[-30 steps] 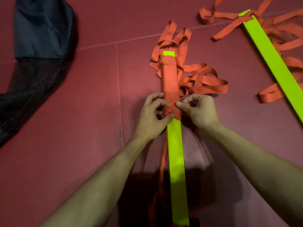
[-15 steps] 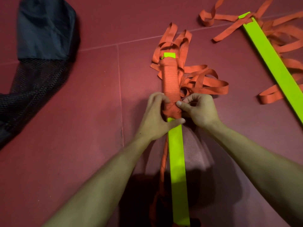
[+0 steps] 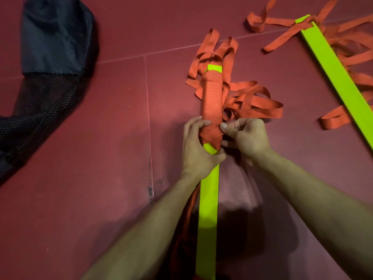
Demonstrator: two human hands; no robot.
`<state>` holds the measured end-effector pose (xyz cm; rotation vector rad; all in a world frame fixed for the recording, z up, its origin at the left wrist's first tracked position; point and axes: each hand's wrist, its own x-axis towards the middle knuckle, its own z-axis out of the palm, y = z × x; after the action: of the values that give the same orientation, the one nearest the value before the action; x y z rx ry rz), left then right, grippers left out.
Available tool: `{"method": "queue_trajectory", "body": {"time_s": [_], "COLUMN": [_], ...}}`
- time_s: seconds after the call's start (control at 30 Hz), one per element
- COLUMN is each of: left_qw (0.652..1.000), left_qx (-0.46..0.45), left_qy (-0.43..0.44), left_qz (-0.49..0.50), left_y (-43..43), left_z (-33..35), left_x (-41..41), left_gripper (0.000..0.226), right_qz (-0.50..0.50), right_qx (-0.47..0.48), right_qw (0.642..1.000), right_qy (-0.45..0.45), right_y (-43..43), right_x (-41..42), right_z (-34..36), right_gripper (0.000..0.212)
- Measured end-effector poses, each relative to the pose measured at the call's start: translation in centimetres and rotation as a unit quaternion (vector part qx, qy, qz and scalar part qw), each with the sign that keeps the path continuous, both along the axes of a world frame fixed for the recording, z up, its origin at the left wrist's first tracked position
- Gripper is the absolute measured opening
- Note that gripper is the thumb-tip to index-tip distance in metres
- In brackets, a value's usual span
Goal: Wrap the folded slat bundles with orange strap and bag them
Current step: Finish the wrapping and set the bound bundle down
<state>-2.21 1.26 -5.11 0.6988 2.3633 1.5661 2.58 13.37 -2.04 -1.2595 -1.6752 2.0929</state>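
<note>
A neon-green slat bundle lies lengthwise on the red floor in front of me. Its far half is wound in orange strap, with a green tip showing beyond the wrap. My left hand grips the bundle at the near end of the wrap, thumb across the green slat. My right hand pinches the strap at the wrap's right edge. Loose strap loops pile to the right of the bundle. More strap trails under my left forearm.
A black bag with a mesh lower part lies open-ended at the far left. A second green slat bundle lies diagonally at the right amid tangled orange strap. Floor seams run across the mat.
My left hand has slid a little nearer along the bundle, its thumb now lying over the green slat. The wrap's near edge has shifted slightly toward me. My right hand has barely moved.
</note>
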Motion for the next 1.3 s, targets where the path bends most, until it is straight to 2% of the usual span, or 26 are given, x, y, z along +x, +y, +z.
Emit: {"method": "queue_trajectory", "body": {"time_s": [0.07,0.2,0.37,0.5,0.7,0.87,1.07,1.2,1.27,1.3], "left_qw": [1.000,1.000,0.998,0.999,0.997,0.998,0.991,0.990,0.988,0.988], "left_qx": [-0.001,-0.011,-0.055,-0.023,0.031,0.047,0.098,0.069,0.045,0.030], "left_qy": [-0.001,-0.013,-0.012,-0.028,-0.053,-0.033,-0.068,-0.113,-0.130,-0.124], "left_qz": [0.006,0.013,-0.035,-0.007,0.046,0.040,0.057,0.048,0.072,0.092], "left_y": [0.1,0.5,0.5,0.6,1.4,1.1,0.8,1.8,2.8,3.3], "left_z": [0.1,0.2,-0.3,0.0,1.4,2.1,3.0,4.7,6.2,7.0], "left_x": [0.0,0.4,0.2,0.2,0.0,0.1,0.4,-0.2,-1.3,-2.2], "left_gripper": [0.065,0.066,0.079,0.073,0.072,0.069,0.069,0.076,0.081,0.081], "right_qz": [-0.019,0.020,0.047,0.017,-0.043,-0.061,-0.093,-0.154,-0.119,-0.076], "right_qx": [0.013,0.073,0.147,0.103,0.028,-0.038,-0.107,-0.105,-0.104,-0.137], "right_qw": [1.000,0.997,0.988,0.994,0.997,0.994,0.986,0.977,0.981,0.982], "right_qy": [-0.004,0.016,-0.004,0.024,0.055,0.081,0.092,0.107,0.110,0.105], "right_y": [-0.4,-0.9,-1.0,-1.1,-0.4,-0.4,-0.6,-1.4,-2.2,-2.8], "right_x": [0.1,0.7,0.6,0.5,-0.3,-0.2,0.0,0.1,0.8,1.7], "right_z": [-0.2,-0.3,-1.2,-0.8,0.7,2.9,5.0,6.2,7.0,7.4], "right_gripper": [0.026,0.020,0.023,0.022,0.039,0.033,0.029,0.028,0.013,0.012]}}
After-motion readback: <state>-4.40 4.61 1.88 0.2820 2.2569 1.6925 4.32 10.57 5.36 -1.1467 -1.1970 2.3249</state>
